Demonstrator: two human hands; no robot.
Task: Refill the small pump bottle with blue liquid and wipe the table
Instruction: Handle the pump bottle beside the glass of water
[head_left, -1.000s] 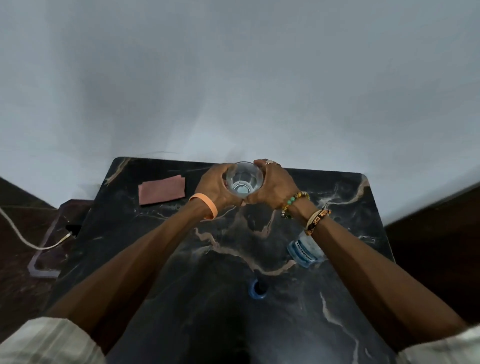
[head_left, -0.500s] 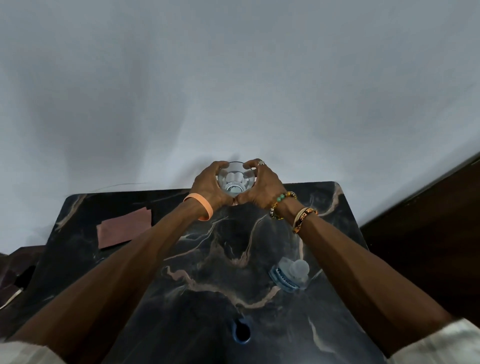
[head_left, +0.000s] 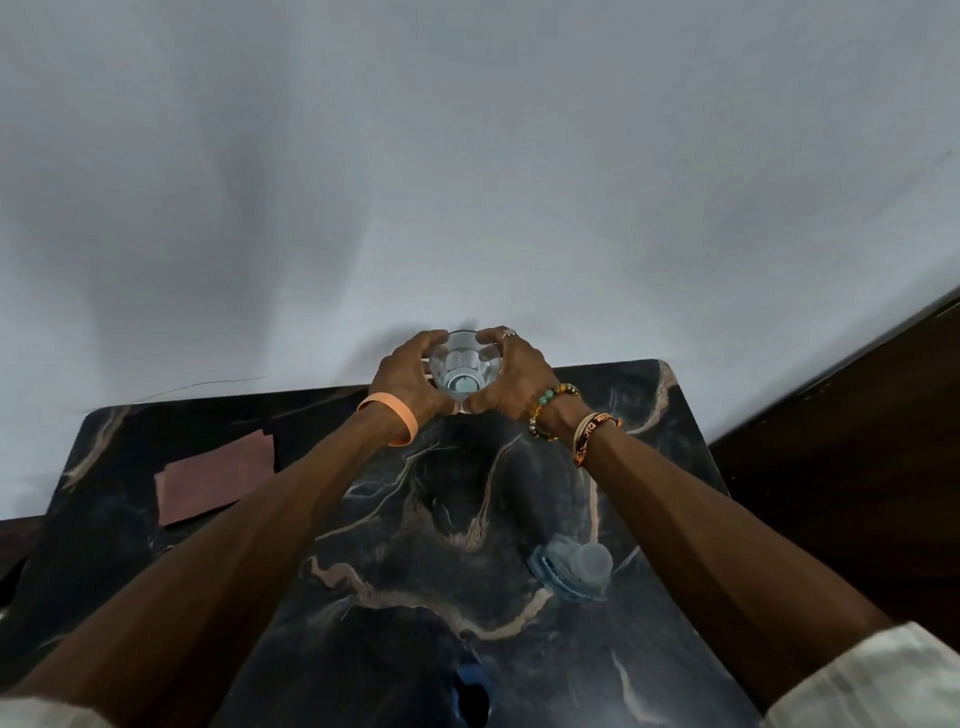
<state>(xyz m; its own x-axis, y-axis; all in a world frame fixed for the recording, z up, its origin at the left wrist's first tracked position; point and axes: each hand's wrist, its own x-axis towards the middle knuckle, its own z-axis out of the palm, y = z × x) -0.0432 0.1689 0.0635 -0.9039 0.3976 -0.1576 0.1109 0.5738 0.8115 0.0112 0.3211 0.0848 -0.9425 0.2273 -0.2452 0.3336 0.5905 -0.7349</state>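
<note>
Cupping a clear round container (head_left: 464, 370) from both sides, the left hand (head_left: 402, 382) and right hand (head_left: 514, 382) curl their fingers round its wall, thumbs meeting at the near side, above the far edge of the dark marble table (head_left: 441, 493). Two hands seem meant to steady it, since pale blue liquid shows at its centre and a tilt could spill. The container sits wholly between the palms, seen end-on. Well apart from the grip, nearer the body, sit a blue-labelled bottle (head_left: 571, 569) and a small blue opening (head_left: 470, 686); which is the pump bottle I cannot tell from this angle. A pinkish cloth (head_left: 215, 478) lies left, likely ready for wiping.
</note>
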